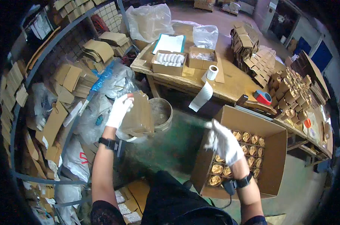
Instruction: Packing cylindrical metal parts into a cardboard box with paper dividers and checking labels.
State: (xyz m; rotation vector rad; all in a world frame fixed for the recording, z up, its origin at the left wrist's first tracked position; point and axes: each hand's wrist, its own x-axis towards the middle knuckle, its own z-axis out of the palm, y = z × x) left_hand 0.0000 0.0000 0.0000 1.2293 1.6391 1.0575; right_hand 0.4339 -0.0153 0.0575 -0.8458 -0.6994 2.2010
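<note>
My left hand (119, 111), in a white glove with bare fingertips, is closed at the upper left edge of a flat brown cardboard piece (138, 115). That piece stands tilted over a pale round bucket (163, 114). White-gloved too, my right hand (225, 144) is over the left side of a large open carton (271, 165), its fingers apart and slightly blurred, with nothing seen in them. Inside the carton, rows of round brown tubes (216, 168) show crumpled brown paper at their tops. My right hand and forearm hide part of these rows.
A wooden table (226, 88) bears small boxes (168, 63), a label roll (212, 72), a clipboard (169, 44), a red-and-blue tape dispenser (262, 98) and stacked paper tubes (291, 93). At left, a metal rack (70, 140) holds cardboard and plastic bags.
</note>
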